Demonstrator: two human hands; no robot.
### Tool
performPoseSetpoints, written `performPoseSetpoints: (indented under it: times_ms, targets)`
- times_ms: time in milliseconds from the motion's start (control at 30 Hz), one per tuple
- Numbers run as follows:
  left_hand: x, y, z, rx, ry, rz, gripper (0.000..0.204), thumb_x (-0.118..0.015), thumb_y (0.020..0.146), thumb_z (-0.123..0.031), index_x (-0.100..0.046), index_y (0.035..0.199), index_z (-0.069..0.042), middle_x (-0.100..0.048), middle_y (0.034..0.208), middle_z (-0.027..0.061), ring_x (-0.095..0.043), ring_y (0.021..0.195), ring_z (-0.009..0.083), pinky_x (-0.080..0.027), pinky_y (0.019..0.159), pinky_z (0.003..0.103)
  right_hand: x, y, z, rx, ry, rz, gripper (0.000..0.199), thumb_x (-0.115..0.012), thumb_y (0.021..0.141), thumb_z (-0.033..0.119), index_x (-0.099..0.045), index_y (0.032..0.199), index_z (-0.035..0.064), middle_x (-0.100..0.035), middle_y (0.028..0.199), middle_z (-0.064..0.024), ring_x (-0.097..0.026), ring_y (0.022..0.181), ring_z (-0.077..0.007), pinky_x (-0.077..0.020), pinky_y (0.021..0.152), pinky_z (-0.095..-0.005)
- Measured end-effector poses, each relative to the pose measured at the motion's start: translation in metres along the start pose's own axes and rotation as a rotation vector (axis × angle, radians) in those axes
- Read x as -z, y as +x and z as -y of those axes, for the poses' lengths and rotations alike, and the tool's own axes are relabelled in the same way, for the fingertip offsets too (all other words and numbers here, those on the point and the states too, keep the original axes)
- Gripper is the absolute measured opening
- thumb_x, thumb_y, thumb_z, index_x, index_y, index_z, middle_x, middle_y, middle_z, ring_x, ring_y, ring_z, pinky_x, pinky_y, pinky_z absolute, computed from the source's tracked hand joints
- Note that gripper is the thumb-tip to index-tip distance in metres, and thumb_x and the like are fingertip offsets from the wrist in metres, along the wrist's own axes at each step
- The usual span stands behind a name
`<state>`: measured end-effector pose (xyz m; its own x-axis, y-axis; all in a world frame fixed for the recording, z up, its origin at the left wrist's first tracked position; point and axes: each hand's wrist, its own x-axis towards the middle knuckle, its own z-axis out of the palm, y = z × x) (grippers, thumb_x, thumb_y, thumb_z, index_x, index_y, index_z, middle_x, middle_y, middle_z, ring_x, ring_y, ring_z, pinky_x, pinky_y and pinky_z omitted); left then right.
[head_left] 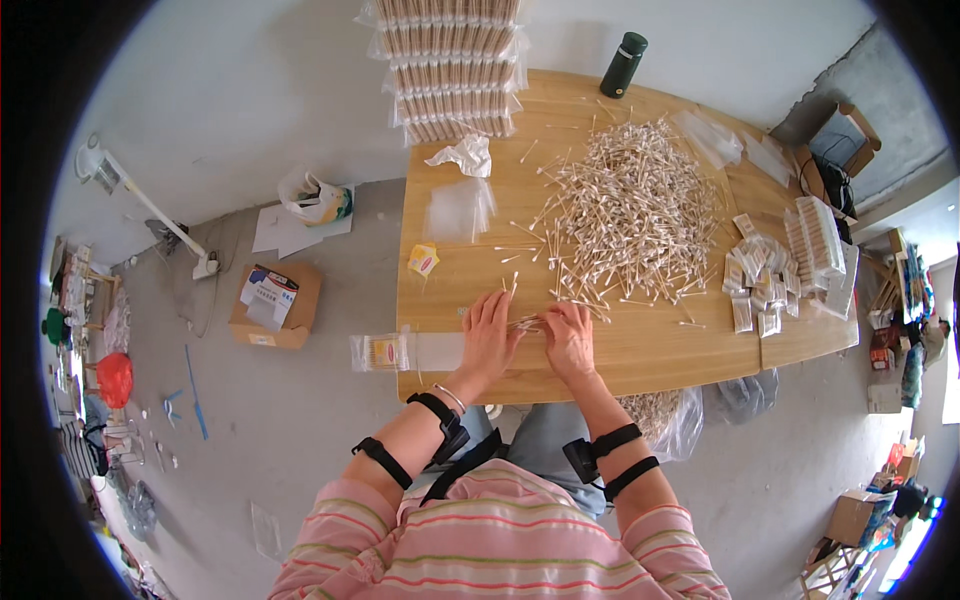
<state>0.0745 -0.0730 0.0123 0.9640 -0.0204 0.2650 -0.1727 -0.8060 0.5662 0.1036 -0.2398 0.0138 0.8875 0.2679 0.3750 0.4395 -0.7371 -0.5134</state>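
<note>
My left hand (pixel 487 330) and my right hand (pixel 570 338) face each other near the table's front edge. Between them lies a small bunch of cotton swabs (pixel 526 323), with the fingers of both hands closed around its two ends. Just beyond the hands spreads a large loose heap of cotton swabs (pixel 640 205), and a few stray ones lie by my left fingertips. To the left of my left hand, a clear plastic bag (pixel 435 350) lies flat, next to a small filled pack of swabs (pixel 383 352) at the table's left edge.
Stacked bundles of swabs (pixel 450 70) rise at the back left, near flat clear bags (pixel 460 210) and yellow labels (pixel 423 260). A dark green bottle (pixel 624 65) stands at the back. Small packed boxes (pixel 762 275) pile up on the right. A cardboard box (pixel 300 325) sits on the floor.
</note>
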Motion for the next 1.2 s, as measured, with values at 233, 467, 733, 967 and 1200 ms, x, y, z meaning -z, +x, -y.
performPoseSetpoints:
  times_ms: [233, 467, 733, 967, 1200]
  targets:
    - [-0.006, 0.004, 0.006, 0.066, -0.032, 0.054, 0.060, -0.067, 0.083, -0.018, -0.042, 0.137, -0.007, -0.046, 0.134, 0.0134, -0.041, 0.123, 0.0340, -0.029, 0.103, 0.048, 0.017, -0.006, -0.024, -0.086, 0.021, -0.053, 0.019, -0.070, 0.074, 0.006, -0.069, 0.092, 0.0087, -0.057, 0.100, -0.0071, -0.053, 0.097, -0.0307, -0.0445, 0.085, -0.0427]
    - [-0.005, 0.025, -0.001, -0.024, -0.048, 0.017, 0.049, -0.066, 0.082, -0.012, -0.052, 0.129, -0.008, -0.049, 0.133, 0.0123, -0.045, 0.120, 0.0333, -0.033, 0.098, 0.048, 0.021, -0.012, -0.022, -0.103, -0.012, -0.160, 0.014, -0.069, 0.077, 0.010, -0.069, 0.091, 0.0113, -0.058, 0.101, -0.0069, -0.050, 0.098, -0.0313, -0.0436, 0.086, -0.0421]
    - [-0.015, 0.023, 0.004, -0.033, -0.188, -0.106, 0.020, -0.063, 0.083, -0.003, -0.066, 0.102, -0.006, -0.063, 0.106, 0.0109, -0.055, 0.100, 0.0338, -0.042, 0.089, 0.043, 0.024, -0.030, -0.035, -0.350, -0.037, -0.163, 0.019, -0.066, 0.080, 0.009, -0.067, 0.099, 0.0094, -0.057, 0.099, -0.0091, -0.049, 0.098, -0.0335, -0.0434, 0.086, -0.0425]
    - [-0.009, 0.013, 0.006, -0.013, -0.231, -0.149, 0.020, -0.063, 0.083, -0.001, -0.065, 0.102, -0.006, -0.063, 0.097, 0.0132, -0.055, 0.093, 0.0345, -0.046, 0.083, 0.042, 0.015, -0.011, 0.024, -0.244, -0.153, -0.066, 0.026, -0.068, 0.078, 0.014, -0.068, 0.102, 0.0040, -0.058, 0.101, -0.0114, -0.051, 0.100, -0.0329, -0.0430, 0.089, -0.0419]
    - [-0.008, 0.015, 0.006, -0.024, -0.207, -0.107, 0.019, -0.063, 0.083, -0.001, -0.066, 0.101, -0.005, -0.061, 0.093, 0.0136, -0.055, 0.092, 0.0345, -0.046, 0.082, 0.042, 0.010, -0.019, -0.015, -0.183, 0.003, -0.139, 0.018, -0.069, 0.078, 0.011, -0.070, 0.096, 0.0082, -0.059, 0.095, -0.0075, -0.052, 0.093, -0.0306, -0.0459, 0.083, -0.0392]
